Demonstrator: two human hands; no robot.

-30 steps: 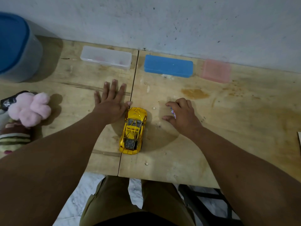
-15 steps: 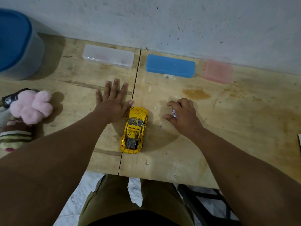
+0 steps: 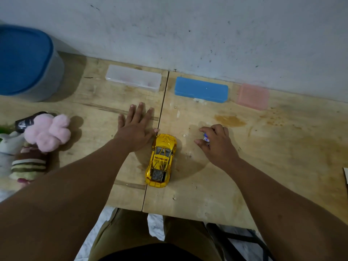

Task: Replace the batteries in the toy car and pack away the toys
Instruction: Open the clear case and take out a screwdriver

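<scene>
A shiny yellow toy car (image 3: 162,161) stands on its wheels near the middle of the wooden table (image 3: 263,166), nose pointing away from me. My left hand (image 3: 135,129) lies flat on the table just left of the car's nose, fingers straight, thumb close to the car. To the car's right, my right hand (image 3: 216,144) rests on the table with fingers curled round a small battery (image 3: 206,138) with a white, red and blue label, mostly hidden under the fingers.
A clear case (image 3: 133,77), a blue case (image 3: 201,89) and a pink case (image 3: 253,96) lie along the wall. A blue-lidded tub (image 3: 28,63) stands at the far left. Plush toys (image 3: 45,132) are heaped at the left edge.
Both hands and the car stay where they were. Only the camera view has shifted slightly.
</scene>
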